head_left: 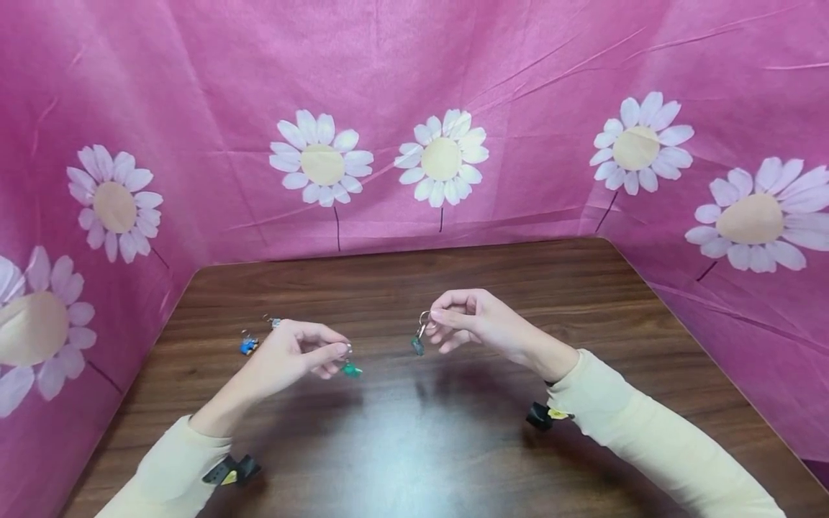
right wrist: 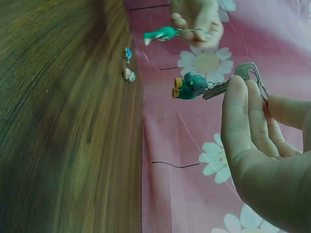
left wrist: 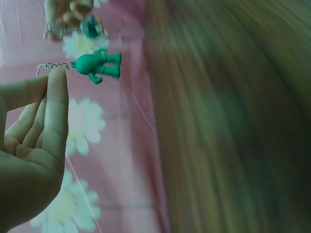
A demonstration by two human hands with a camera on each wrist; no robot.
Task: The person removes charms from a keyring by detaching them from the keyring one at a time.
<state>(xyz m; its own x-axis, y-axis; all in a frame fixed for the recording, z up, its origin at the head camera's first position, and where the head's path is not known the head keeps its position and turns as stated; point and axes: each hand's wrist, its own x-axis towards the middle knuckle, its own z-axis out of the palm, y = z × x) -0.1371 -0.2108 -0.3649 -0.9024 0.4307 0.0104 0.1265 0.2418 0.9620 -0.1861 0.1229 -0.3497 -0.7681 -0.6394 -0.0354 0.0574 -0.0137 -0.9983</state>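
My left hand (head_left: 288, 356) pinches a green figure keychain (left wrist: 98, 65); my right hand (head_left: 476, 322) pinches a carabiner keychain (right wrist: 190, 86). Neither shows readable writing.

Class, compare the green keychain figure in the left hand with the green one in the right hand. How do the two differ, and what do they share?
The left hand pinches a bright green figure with plain arms and legs; the right hand pinches a darker green figure that is rounder, with orange tips. The bright green figure hangs from a fine chain; the darker green figure hangs beside a metal key. Both dangle above the wooden table, apart from each other.
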